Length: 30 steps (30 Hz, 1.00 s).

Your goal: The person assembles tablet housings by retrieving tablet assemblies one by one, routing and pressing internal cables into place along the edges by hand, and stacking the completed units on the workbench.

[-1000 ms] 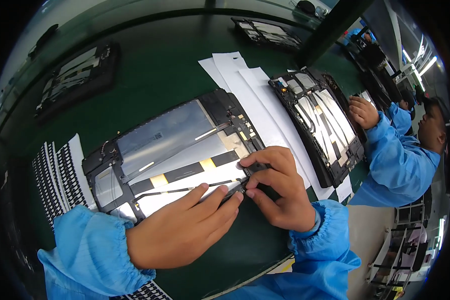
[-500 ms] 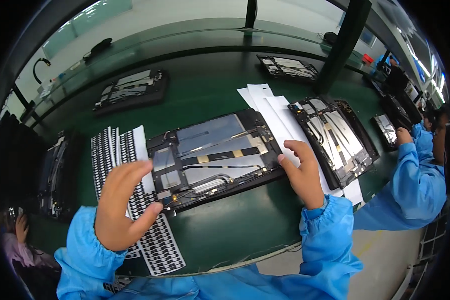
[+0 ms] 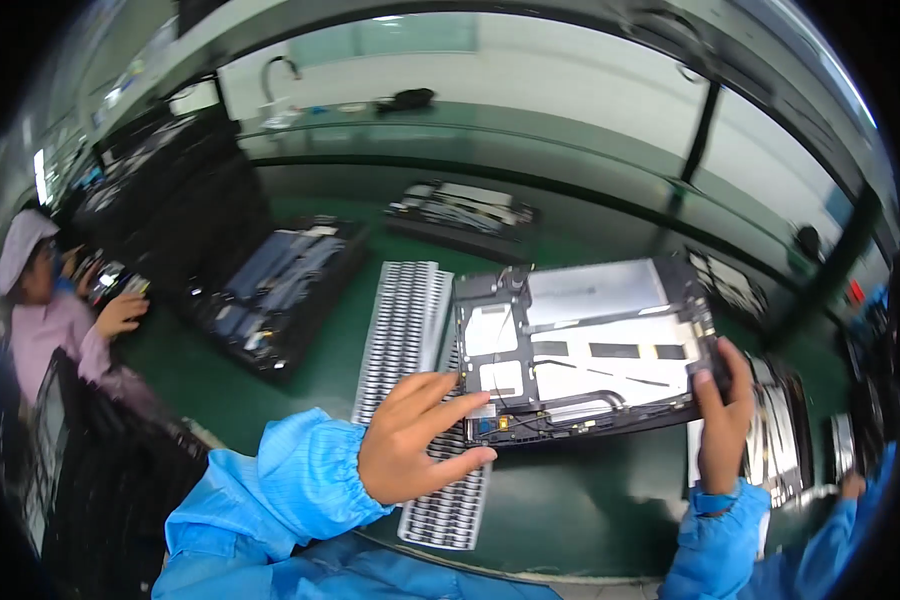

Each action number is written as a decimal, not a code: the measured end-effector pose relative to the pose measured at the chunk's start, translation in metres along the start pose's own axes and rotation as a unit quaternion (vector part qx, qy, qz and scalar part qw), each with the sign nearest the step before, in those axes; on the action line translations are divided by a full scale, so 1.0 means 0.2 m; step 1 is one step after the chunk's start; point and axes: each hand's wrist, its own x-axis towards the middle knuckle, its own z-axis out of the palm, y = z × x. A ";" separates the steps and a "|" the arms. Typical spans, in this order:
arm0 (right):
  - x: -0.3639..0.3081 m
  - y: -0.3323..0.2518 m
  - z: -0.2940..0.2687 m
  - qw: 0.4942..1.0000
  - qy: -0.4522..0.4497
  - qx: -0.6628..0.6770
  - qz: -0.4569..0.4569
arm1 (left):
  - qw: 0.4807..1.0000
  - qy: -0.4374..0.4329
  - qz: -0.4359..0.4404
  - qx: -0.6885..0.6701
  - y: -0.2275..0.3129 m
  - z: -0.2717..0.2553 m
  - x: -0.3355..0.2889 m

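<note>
An opened tablet, its black frame showing silver plates, black cables and small boards, is tilted above the green table. My right hand grips its right edge, the thumb on the upper face. Close to its lower left corner is my left hand, with fingers stretched out and thumb apart; whether the fingertips touch the frame I cannot tell. Under and beside the left hand lie white sheets with rows of small black pieces, partly hidden by the tablet and the hand.
Other opened devices lie on the table: one at left, one behind, one at right. A tall black stack rises at back left. A co-worker in pink sits left; a blue sleeve shows at right.
The view has swung left, bringing the co-worker in pink and the stack into sight. My right hand has closed on the tablet's edge, and the tablet now looks tilted up.
</note>
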 end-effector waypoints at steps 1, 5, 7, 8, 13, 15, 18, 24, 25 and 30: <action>0.06 -0.11 0.06 0.999 -0.024 0.023 -0.024 | 1.000 0.008 -0.008 0.016 0.01 -0.08 -0.01; 0.34 -0.36 0.53 0.982 -0.117 0.083 -0.127 | 0.977 0.133 -0.141 0.084 -0.07 -0.35 -0.13; 0.46 -0.44 0.86 0.966 -0.172 0.129 -0.145 | 0.949 0.218 -0.207 0.094 -0.12 -0.43 -0.21; 0.51 -0.48 1.02 0.958 -0.201 0.161 -0.129 | 0.932 0.270 -0.232 0.066 -0.16 -0.45 -0.24; 0.53 -0.46 1.80 0.926 -0.252 0.261 -0.102 | 0.873 0.390 -0.278 0.086 -0.36 -0.48 -0.34; 0.48 -0.44 2.01 0.916 -0.282 0.275 -0.075 | 0.858 0.381 -0.299 0.174 -0.42 -0.50 -0.40; 0.48 -0.37 2.16 0.914 -0.318 0.244 -0.065 | 0.860 0.352 -0.323 0.180 -0.42 -0.46 -0.39; 0.46 -0.33 2.19 0.908 -0.289 0.287 -0.096 | 0.866 0.271 -0.345 0.242 -0.43 -0.46 -0.44; 0.53 -0.26 2.17 0.925 -0.240 0.249 -0.156 | 0.861 0.287 -0.333 0.255 -0.39 -0.44 -0.41; 0.68 0.16 1.86 0.836 -0.292 -0.268 -0.380 | 0.918 0.245 -0.178 0.257 -0.24 -0.36 -0.22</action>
